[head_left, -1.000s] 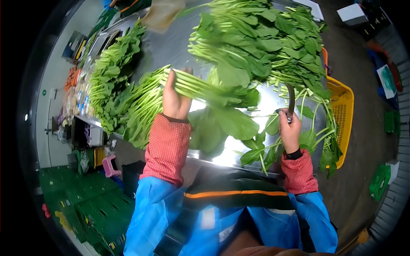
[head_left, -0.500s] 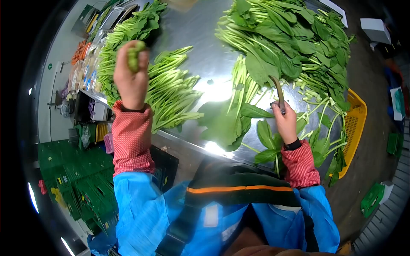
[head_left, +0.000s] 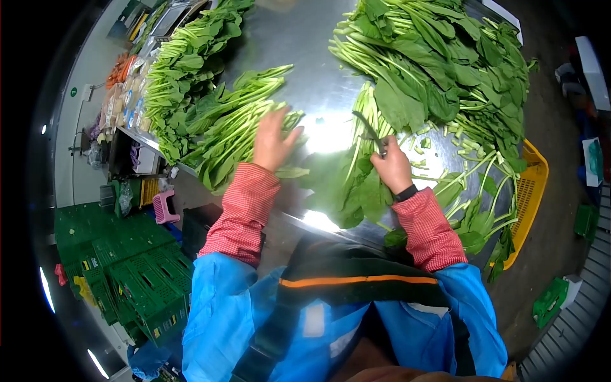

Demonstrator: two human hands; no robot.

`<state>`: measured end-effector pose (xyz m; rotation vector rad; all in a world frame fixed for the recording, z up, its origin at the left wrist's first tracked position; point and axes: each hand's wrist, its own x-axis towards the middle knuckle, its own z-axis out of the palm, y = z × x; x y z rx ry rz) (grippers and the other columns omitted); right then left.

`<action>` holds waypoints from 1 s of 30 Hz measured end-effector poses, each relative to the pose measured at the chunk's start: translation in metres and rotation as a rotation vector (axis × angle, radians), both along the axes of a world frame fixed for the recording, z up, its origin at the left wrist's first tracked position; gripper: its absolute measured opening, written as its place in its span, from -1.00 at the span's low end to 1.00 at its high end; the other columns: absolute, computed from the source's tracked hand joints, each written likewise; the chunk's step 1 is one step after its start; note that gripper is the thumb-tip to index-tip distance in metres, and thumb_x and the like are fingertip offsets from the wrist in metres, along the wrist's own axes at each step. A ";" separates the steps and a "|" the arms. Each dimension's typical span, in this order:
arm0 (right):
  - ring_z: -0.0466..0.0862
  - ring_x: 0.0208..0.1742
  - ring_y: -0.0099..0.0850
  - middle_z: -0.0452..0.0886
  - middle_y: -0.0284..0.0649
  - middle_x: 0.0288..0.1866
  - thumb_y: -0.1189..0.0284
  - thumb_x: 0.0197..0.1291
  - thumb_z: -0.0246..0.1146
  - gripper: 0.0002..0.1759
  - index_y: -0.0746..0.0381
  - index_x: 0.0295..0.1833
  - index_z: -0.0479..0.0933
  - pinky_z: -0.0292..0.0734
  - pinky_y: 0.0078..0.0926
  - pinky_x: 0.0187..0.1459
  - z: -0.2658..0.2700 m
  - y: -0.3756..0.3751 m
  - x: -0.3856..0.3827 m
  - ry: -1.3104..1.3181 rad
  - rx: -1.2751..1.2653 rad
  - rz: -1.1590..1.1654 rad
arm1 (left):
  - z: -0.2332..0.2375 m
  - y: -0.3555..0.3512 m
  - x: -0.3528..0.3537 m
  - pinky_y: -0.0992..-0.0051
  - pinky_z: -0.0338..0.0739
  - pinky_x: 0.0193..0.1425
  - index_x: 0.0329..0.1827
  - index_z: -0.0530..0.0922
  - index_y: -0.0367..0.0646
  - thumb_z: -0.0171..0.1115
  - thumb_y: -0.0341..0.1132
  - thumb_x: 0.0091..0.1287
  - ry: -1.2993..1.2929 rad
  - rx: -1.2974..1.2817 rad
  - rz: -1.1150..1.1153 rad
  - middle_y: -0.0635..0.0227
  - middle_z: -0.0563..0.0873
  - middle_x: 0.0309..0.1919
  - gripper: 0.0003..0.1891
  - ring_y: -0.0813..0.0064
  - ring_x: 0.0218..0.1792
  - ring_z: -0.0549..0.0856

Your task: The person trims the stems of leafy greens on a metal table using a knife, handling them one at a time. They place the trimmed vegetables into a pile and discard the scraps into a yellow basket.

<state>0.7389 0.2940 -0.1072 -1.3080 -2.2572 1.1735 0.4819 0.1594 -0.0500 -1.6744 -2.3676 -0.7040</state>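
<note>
A metal surface (head_left: 305,54) carries a large heap of leafy greens (head_left: 439,63) far right, a smaller pile (head_left: 232,130) at left and a small bunch (head_left: 351,178) between. The left hand (head_left: 273,140), fingers apart, is at the pile's right edge, contact unclear. The right hand's (head_left: 393,167) fingers clamp a curved knife (head_left: 367,126) over the bunch.
</note>
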 end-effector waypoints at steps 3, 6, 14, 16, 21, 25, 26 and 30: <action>0.64 -0.36 -0.22 0.61 -0.08 -0.36 0.43 0.05 0.23 -0.61 0.32 0.01 0.38 0.52 -0.34 -0.27 0.011 0.004 0.025 0.228 -0.179 -0.054 | -0.012 0.018 0.034 0.43 0.56 -0.03 0.03 0.60 -0.23 0.36 -0.32 0.21 -0.448 0.005 -0.076 0.22 0.69 -0.19 -0.66 0.38 -0.19 0.67; 0.51 -0.43 -0.44 0.52 -0.19 -0.41 0.47 0.08 0.23 -0.67 0.33 -0.05 0.36 0.44 -0.46 -0.37 0.026 -0.004 0.053 0.343 -0.210 -0.011 | -0.020 0.044 0.078 0.55 0.57 -0.08 0.10 0.59 -0.21 0.29 -0.36 0.30 -0.833 -0.062 -0.016 0.30 0.72 -0.15 -0.68 0.58 -0.20 0.66; 0.62 -0.36 -0.38 0.64 -0.14 -0.31 0.47 0.11 0.23 -0.72 0.33 -0.06 0.45 0.51 -0.42 -0.30 0.046 -0.038 0.106 0.365 -0.168 -0.053 | 0.011 0.093 0.165 0.61 0.48 -0.18 0.22 0.44 -0.35 0.30 -0.12 0.32 -1.401 -0.198 0.025 0.32 0.65 -0.22 -0.45 0.61 -0.26 0.57; 0.62 -0.34 -0.37 0.63 -0.15 -0.34 0.40 0.19 0.22 -0.78 0.34 -0.14 0.50 0.51 -0.39 -0.27 0.051 -0.026 0.119 0.357 -0.099 -0.072 | 0.032 0.096 0.184 0.60 0.49 -0.19 0.17 0.48 -0.32 0.32 -0.22 0.31 -1.460 -0.095 -0.047 0.36 0.65 -0.25 -0.54 0.60 -0.28 0.58; 0.66 -0.25 -0.17 0.66 -0.18 -0.29 0.42 0.19 0.20 -0.83 0.24 -0.18 0.61 0.56 -0.32 -0.24 0.071 0.013 0.163 0.259 0.480 -0.154 | 0.042 0.103 0.219 0.44 0.51 0.08 0.14 0.52 -0.35 0.38 -0.19 0.21 -1.292 -0.226 -0.268 0.16 0.66 -0.03 -0.48 0.40 -0.02 0.63; 0.64 -0.29 -0.22 0.59 -0.24 -0.31 0.35 0.16 0.18 -0.85 0.14 -0.19 0.52 0.53 -0.22 -0.32 0.074 0.026 0.183 -0.023 0.645 0.004 | 0.045 0.104 0.250 0.50 0.52 -0.01 0.04 0.55 -0.35 0.40 -0.32 0.19 -1.248 -0.376 -0.335 0.28 0.68 -0.14 -0.59 0.50 -0.14 0.63; 0.64 -0.27 -0.17 0.59 -0.22 -0.32 0.33 0.17 0.18 -0.86 0.14 -0.22 0.53 0.53 -0.19 -0.31 0.054 0.031 0.192 0.051 0.620 -0.030 | 0.041 0.103 0.252 0.52 0.52 -0.04 0.02 0.55 -0.34 0.37 -0.36 0.20 -1.301 -0.385 -0.336 0.31 0.68 -0.16 -0.64 0.53 -0.16 0.63; 0.66 -0.29 -0.17 0.63 -0.15 -0.31 0.33 0.18 0.22 -0.81 0.17 -0.15 0.57 0.56 -0.27 -0.24 0.022 0.028 0.232 -0.117 0.317 -0.215 | 0.035 0.098 0.253 0.57 0.51 -0.20 -0.02 0.53 -0.26 0.39 -0.46 0.15 -1.511 -0.254 -0.364 0.42 0.65 -0.23 -0.66 0.62 -0.27 0.61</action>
